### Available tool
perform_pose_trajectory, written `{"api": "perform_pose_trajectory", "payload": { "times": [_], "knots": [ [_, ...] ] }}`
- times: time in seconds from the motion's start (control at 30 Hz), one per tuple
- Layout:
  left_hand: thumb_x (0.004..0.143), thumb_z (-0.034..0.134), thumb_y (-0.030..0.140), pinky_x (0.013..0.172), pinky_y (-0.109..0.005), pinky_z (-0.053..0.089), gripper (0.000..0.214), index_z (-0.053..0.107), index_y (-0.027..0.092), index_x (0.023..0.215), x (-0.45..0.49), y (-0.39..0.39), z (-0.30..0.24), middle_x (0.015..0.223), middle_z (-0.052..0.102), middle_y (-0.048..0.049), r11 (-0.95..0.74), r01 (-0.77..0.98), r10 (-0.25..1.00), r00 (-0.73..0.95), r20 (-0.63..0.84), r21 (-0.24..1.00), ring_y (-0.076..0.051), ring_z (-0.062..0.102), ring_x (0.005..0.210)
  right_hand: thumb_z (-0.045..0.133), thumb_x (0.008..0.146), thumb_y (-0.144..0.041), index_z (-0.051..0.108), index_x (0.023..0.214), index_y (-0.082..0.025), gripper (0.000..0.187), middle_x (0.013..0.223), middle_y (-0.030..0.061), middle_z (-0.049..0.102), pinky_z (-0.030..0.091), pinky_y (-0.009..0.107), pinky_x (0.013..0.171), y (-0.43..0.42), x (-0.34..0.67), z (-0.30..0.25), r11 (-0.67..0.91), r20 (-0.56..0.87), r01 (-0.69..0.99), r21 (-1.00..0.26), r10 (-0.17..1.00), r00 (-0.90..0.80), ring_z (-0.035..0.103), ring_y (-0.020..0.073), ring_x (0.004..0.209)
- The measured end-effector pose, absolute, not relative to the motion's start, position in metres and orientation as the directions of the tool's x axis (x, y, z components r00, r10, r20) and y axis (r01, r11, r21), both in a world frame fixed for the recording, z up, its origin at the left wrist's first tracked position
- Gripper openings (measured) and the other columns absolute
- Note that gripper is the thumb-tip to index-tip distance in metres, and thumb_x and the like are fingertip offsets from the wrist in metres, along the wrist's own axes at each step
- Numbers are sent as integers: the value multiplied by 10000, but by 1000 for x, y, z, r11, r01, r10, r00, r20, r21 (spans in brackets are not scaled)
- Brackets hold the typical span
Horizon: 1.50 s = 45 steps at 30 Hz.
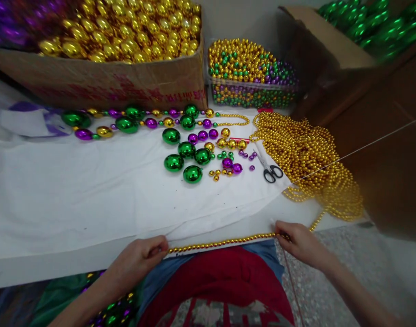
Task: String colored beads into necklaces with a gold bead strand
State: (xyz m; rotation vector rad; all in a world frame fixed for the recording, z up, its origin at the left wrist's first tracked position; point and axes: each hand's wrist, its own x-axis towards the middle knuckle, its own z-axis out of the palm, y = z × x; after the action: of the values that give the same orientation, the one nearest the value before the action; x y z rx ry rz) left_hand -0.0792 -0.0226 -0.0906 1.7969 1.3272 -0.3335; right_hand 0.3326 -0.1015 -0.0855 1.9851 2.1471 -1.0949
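Observation:
A strand of small gold beads (221, 241) is stretched along the near table edge, just above my lap. My left hand (144, 255) pinches its left end, and my right hand (296, 240) pinches it farther right. Beyond the right hand the strand runs up toward a heap of gold bead strands (303, 154). Black-handled scissors (272, 172) lie left of that heap. Loose large green beads (192, 174), purple beads (232, 165) and gold beads (231, 144) sit mid-table. Behind them lies a strung necklace (126, 123) of green, purple and gold beads.
A cardboard box (126, 79) of large gold beads stands at the back left. A clear bin (252, 88) of small mixed beads is beside it. At right are green beads (374, 22) in a carton and a thin pale thread (361, 147). White cloth (92, 195) covers the table.

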Motion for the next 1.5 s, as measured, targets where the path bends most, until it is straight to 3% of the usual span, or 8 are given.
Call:
{"api": "perform_pose_trajectory", "payload": {
  "times": [0.8, 1.5],
  "knots": [
    [790, 416, 388, 530, -218, 258, 283, 583, 185, 687, -76, -24, -88, 540, 441, 40, -31, 868, 676, 384, -629, 496, -129, 426, 551, 423, 863, -236, 445, 701, -218, 165, 664, -16, 555, 315, 236, 585, -105, 335, -94, 27, -420, 904, -428, 879, -225, 545, 141, 630],
    [765, 454, 278, 533, -224, 231, 180, 589, 183, 696, -80, -28, -87, 527, 437, 45, -22, 839, 686, 408, -603, 544, -127, 419, 556, 466, 843, -293, 528, 718, -230, 153, 605, -28, 582, 319, 240, 535, -110, 347, -106, 37, -436, 911, -411, 869, -233, 568, 143, 568]
  ]
}}
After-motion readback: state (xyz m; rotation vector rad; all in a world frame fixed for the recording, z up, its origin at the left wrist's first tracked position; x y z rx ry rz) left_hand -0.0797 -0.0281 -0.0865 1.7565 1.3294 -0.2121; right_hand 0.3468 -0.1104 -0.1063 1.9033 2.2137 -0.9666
